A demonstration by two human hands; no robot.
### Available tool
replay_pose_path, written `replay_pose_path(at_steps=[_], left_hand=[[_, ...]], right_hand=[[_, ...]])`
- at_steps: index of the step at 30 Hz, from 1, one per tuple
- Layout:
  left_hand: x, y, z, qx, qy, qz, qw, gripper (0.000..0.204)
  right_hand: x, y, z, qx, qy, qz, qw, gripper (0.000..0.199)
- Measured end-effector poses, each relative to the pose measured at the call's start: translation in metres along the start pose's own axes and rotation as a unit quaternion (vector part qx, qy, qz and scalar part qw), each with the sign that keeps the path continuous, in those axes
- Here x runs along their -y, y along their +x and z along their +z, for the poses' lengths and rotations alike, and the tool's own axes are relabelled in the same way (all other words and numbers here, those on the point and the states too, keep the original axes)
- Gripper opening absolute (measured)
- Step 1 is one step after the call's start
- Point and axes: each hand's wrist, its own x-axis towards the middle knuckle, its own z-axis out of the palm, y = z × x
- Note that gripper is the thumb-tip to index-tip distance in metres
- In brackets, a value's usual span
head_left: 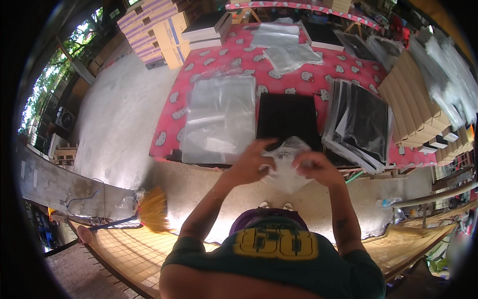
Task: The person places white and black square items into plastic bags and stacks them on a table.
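Observation:
Both my hands are raised in front of my chest, pinching a small clear plastic bag (286, 169) between them. My left hand (249, 163) grips its left edge and my right hand (314, 167) grips its right edge. Just beyond the bag a flat black rectangular item (287, 117) lies on the pink patterned table (234, 60). A pile of clear plastic sheets (219, 119) sits left of the black item. A stack of black items in clear sleeves (359, 124) lies to its right.
Rows of tan cardboard boxes (413, 107) stand at the right. Stacked cartons (158, 30) and black flat items (204, 27) sit at the table's far left. More clear bags (286, 47) lie farther back. A yellow broom (149, 209) rests on the concrete floor at my left.

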Motion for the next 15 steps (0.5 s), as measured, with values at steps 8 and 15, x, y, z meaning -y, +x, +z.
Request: replay_pose_path(at_steps=[8,15], left_hand=[[0.014,0.001,-0.035,-0.019,0.269,-0.141,0.953,0.024],[0.001,-0.006,-0.060,-0.068,-0.655,-0.192,0.728,0.025]], right_hand=[[0.037,-0.018,-0.034,-0.221,-0.580,0.163,0.767,0.041],[-0.026,-0.043,-0.058,-0.106,-0.331,0.035,0.937,0.039]])
